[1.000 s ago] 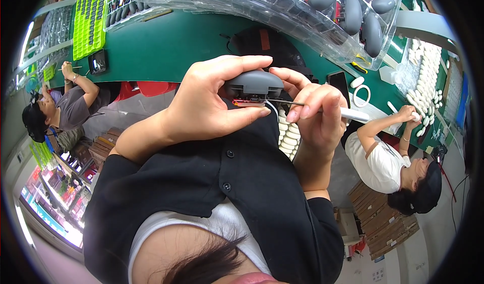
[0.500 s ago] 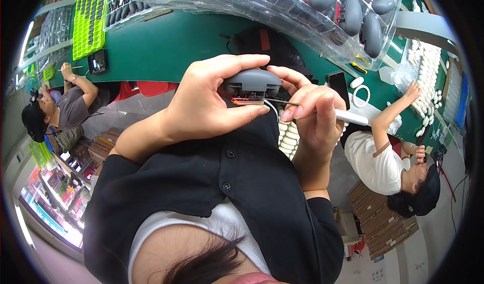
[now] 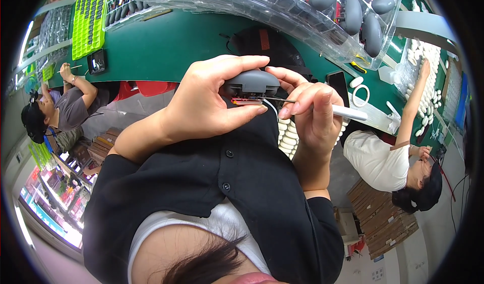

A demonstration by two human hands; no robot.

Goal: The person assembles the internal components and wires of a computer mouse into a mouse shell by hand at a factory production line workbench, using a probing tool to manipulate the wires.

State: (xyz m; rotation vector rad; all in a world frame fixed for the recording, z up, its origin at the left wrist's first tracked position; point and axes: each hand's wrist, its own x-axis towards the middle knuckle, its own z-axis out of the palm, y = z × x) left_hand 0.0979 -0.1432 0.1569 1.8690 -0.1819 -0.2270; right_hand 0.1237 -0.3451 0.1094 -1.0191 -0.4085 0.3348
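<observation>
Between the thumb and fingers of my left hand point(image 3: 201, 97) is a rounded grey plastic device point(image 3: 253, 80), its open side facing me. Inside the opening are dark parts, a small connector and a red and yellow edge; finer detail is too small to make out. My right hand point(image 3: 315, 102) is closed on a thin tool with a white handle point(image 3: 350, 112) and a narrow metal shaft point(image 3: 280, 100). The shaft's tip reaches the opening of the device; whether it touches the parts inside I cannot tell. My right index finger lies close to the shell.
Clear plastic trays point(image 3: 222, 2) of grey shells stand on the green table point(image 3: 151, 47). A black bag-like item point(image 3: 267, 44), a phone point(image 3: 338, 85) and a white ring point(image 3: 360, 96) lie beyond my hands. Co-workers point(image 3: 378, 158) sit at right and left, near white pieces and a lime-green tray point(image 3: 89, 22).
My right hand and the tool have shifted slightly left toward the device. My left hand keeps its hold. The right co-worker's arm has stretched farther over the white pieces.
</observation>
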